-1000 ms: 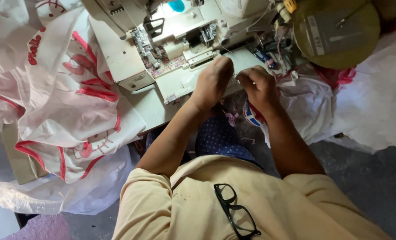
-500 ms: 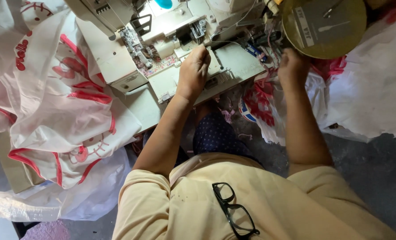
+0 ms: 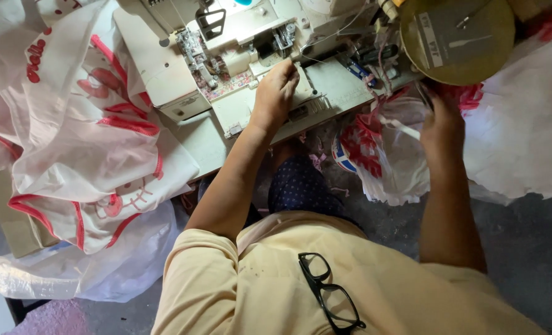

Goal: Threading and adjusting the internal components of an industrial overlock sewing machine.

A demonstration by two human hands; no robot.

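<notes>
My left hand rests palm down on the white bed of the sewing machine, just right of the needle area, where a small floral strip of fabric lies. My right hand is off to the right, below a round olive disc, its fingers closed on white and red fabric that hangs beside the machine. Black glasses hang on my yellow shirt.
A large heap of white fabric with red trim covers the left side of the table. More white fabric lies at the right. Clear plastic and grey floor are below.
My right hand has left the machine bed and moved right and down to the hanging fabric under the disc. My left hand stays on the machine bed.
</notes>
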